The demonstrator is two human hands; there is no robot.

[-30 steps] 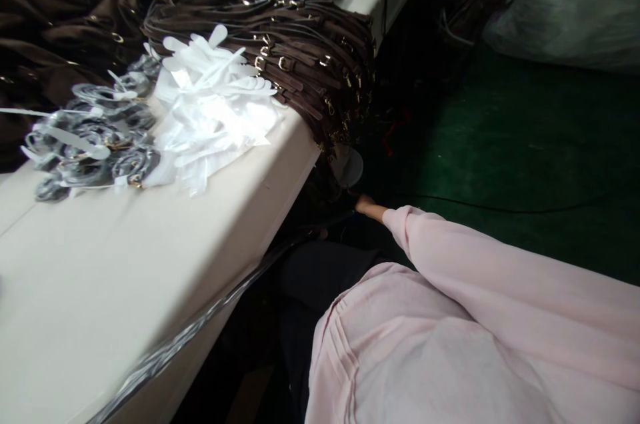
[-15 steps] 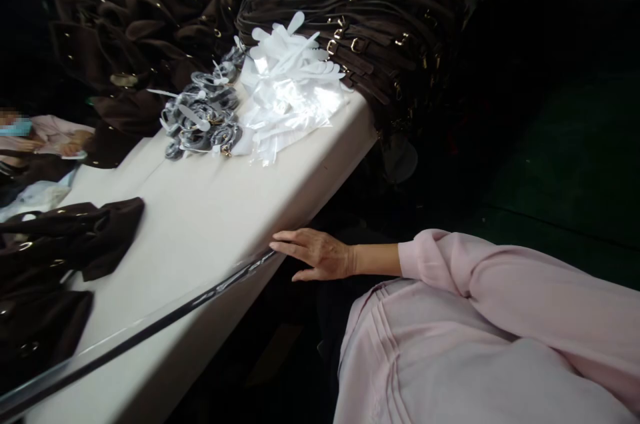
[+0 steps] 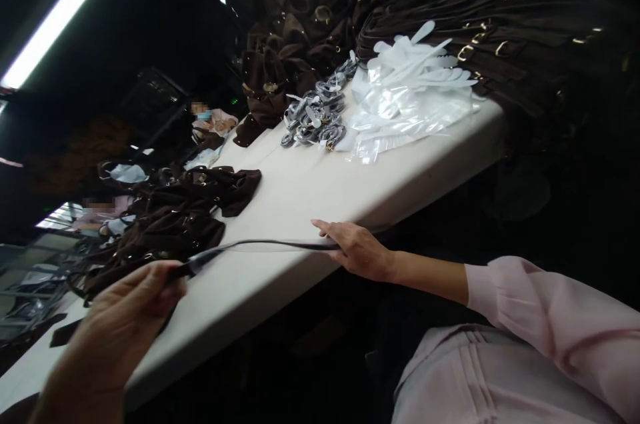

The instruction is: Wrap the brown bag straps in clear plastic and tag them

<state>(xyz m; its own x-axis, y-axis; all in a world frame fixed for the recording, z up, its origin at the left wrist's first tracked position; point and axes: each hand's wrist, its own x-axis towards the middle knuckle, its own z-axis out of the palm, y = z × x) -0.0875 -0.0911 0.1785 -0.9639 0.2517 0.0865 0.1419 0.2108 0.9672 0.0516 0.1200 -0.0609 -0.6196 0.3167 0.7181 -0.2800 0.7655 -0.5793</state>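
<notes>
A: Where's the strap (image 3: 300,245)?
B: Btwn hands, over table (image 3: 290,191), nr front edge.
A: Grips?
B: L hand (image 3: 133,314): closed round strap. R hand (image 3: 359,252): part-open, strap by thumb; can't tell if it's gripped.
A: Nearby?
B: Clear bags (image 3: 410,114) + grey coils (image 3: 306,135), beyond R hand.

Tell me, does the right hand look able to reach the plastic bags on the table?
Probably yes: the right hand is at the edge of the table, and nothing visible blocks the way to the plastic bags. The dark strap reaching it may hinder.
</notes>
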